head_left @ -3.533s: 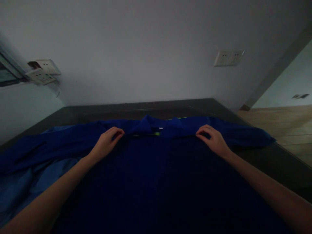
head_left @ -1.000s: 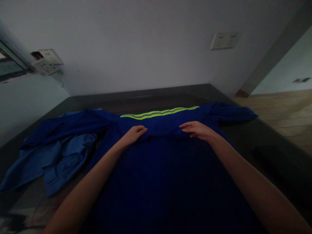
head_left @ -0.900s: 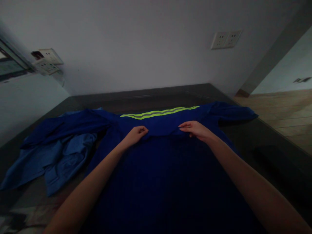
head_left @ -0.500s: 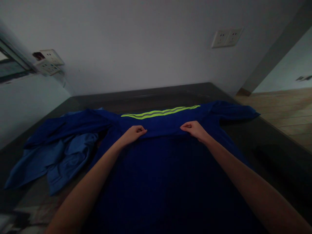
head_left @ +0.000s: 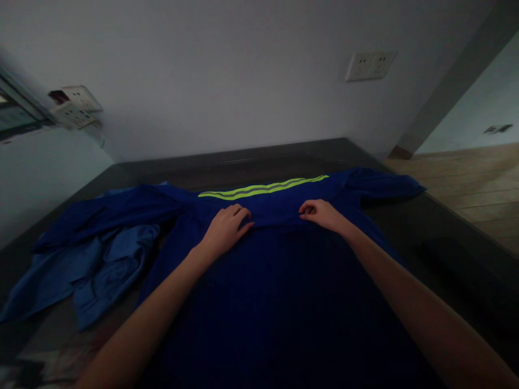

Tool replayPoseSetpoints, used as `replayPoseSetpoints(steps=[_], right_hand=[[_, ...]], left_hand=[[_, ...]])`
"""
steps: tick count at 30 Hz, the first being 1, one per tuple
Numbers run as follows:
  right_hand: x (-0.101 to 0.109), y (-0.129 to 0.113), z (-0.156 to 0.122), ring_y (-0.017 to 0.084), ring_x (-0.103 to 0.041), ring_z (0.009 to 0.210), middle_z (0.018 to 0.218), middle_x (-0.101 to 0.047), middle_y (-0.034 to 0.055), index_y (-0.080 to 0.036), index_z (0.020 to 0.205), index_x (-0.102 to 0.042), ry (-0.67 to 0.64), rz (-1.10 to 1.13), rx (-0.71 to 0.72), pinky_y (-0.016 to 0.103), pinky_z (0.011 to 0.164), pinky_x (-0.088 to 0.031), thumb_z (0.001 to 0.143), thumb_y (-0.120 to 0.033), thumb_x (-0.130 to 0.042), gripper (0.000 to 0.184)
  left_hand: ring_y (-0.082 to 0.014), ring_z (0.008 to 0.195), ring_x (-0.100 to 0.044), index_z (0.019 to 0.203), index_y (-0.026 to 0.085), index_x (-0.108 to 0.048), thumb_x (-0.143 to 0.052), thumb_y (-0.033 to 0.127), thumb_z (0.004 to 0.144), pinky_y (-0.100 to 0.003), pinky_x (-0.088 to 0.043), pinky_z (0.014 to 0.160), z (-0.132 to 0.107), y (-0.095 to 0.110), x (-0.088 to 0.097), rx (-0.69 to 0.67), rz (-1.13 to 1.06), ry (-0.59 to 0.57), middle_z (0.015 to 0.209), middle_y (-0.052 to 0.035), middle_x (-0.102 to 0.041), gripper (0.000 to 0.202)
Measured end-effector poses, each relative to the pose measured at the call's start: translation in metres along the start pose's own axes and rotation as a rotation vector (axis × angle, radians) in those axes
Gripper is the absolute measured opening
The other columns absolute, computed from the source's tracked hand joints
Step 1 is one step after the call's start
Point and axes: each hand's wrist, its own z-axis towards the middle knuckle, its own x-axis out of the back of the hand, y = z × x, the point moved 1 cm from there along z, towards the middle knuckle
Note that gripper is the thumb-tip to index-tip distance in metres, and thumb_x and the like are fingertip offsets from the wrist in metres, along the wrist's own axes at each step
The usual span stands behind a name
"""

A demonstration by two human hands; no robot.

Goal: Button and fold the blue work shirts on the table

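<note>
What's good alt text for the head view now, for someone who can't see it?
The left hand and right hand, fingers curled, are at a crosswise edge of a dark blue garment, below its yellow-green stripe. It lies on a dark table, one sleeve overlapping a lighter blue cloth at picture left.

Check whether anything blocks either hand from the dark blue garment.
Nothing visible does: the left hand and right hand are both at the dark blue garment. The lighter blue clothing lies off to the left.
</note>
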Motion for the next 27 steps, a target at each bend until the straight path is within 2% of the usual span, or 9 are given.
replayPoseSetpoints(steps=[2,4,7,10,13,17,21,24,27], right_hand=[[0.008,-0.002,-0.002,0.013,-0.059,0.066,0.074,-0.063,0.0015,-0.017,0.087,-0.064,-0.060,0.014,-0.023,0.024,0.059,-0.045,0.073,-0.025,-0.067,0.016],[0.015,-0.005,-0.007,0.013,-0.059,0.061,0.072,-0.061,0.0007,-0.017,0.088,-0.059,-0.115,0.055,-0.097,0.023,0.053,-0.046,0.072,-0.026,-0.069,0.021],[0.019,-0.013,-0.016,0.014,-0.061,0.055,0.068,-0.060,0.0001,-0.017,0.090,-0.052,-0.227,0.121,-0.228,0.025,0.048,-0.049,0.072,-0.024,-0.070,0.026],[0.018,-0.020,-0.021,0.016,-0.064,0.055,0.066,-0.061,0.0004,-0.016,0.091,-0.050,-0.329,0.169,-0.295,0.027,0.050,-0.053,0.073,-0.016,-0.067,0.025],[0.019,-0.020,-0.020,0.016,-0.065,0.058,0.066,-0.062,0.0011,-0.014,0.090,-0.053,-0.306,0.198,-0.278,0.027,0.054,-0.055,0.071,-0.006,-0.062,0.022],[0.028,-0.020,-0.018,0.016,-0.066,0.065,0.075,-0.065,0.0041,-0.013,0.088,-0.060,-0.194,0.239,-0.220,0.027,0.057,-0.057,0.068,-0.003,-0.058,0.023],[0.035,-0.025,-0.022,0.017,-0.066,0.067,0.080,-0.067,0.0061,-0.013,0.088,-0.063,-0.140,0.110,-0.181,0.025,0.053,-0.055,0.065,-0.002,-0.057,0.026],[0.029,-0.030,-0.026,0.017,-0.065,0.058,0.072,-0.067,0.0054,-0.013,0.089,-0.061,-0.169,-0.063,-0.215,0.025,0.047,-0.053,0.069,-0.005,-0.057,0.022],[0.020,-0.032,-0.027,0.017,-0.066,0.054,0.068,-0.066,0.0055,-0.013,0.087,-0.059,-0.188,-0.066,-0.252,0.025,0.047,-0.053,0.075,-0.010,-0.055,0.013]], left_hand=[[-0.0229,0.097,-0.055,0.111,0.021,-0.053,-0.056,0.035,0.087,-0.035,-0.044,0.080,-0.001,0.007,-0.002,-0.061,0.023,0.012,0.109,-0.0063,-0.059,0.027],[-0.0241,0.097,-0.055,0.114,0.020,-0.052,-0.059,0.029,0.085,-0.035,-0.045,0.078,-0.002,0.010,-0.008,-0.067,0.067,0.024,0.111,-0.0073,-0.059,0.031],[-0.0238,0.095,-0.056,0.109,0.020,-0.055,-0.058,0.018,0.083,-0.034,-0.046,0.076,-0.005,0.007,-0.017,-0.050,0.083,0.032,0.107,-0.0075,-0.061,0.026],[-0.0228,0.094,-0.058,0.103,0.020,-0.058,-0.055,0.012,0.082,-0.033,-0.047,0.077,-0.007,0.000,-0.019,-0.027,0.008,0.068,0.103,-0.0064,-0.063,0.023],[-0.0215,0.096,-0.060,0.100,0.021,-0.060,-0.053,0.010,0.080,-0.032,-0.048,0.081,-0.007,-0.008,-0.014,0.032,-0.110,0.158,0.104,-0.0052,-0.063,0.024],[-0.0203,0.094,-0.061,0.097,0.021,-0.064,-0.052,0.011,0.080,-0.031,-0.049,0.081,-0.004,-0.016,-0.007,0.130,-0.248,0.236,0.103,-0.0046,-0.064,0.023],[-0.0200,0.093,-0.061,0.095,0.020,-0.065,-0.051,0.013,0.080,-0.031,-0.049,0.079,-0.002,-0.020,-0.007,0.163,-0.319,0.253,0.100,-0.0040,-0.065,0.022],[-0.0203,0.094,-0.061,0.095,0.021,-0.064,-0.051,0.013,0.080,-0.031,-0.049,0.079,-0.002,-0.020,-0.008,0.166,-0.316,0.253,0.100,-0.0039,-0.065,0.021],[-0.0213,0.094,-0.062,0.096,0.021,-0.064,-0.051,0.016,0.081,-0.032,-0.049,0.079,-0.003,-0.019,-0.009,0.181,-0.277,0.242,0.101,-0.0042,-0.065,0.020]])
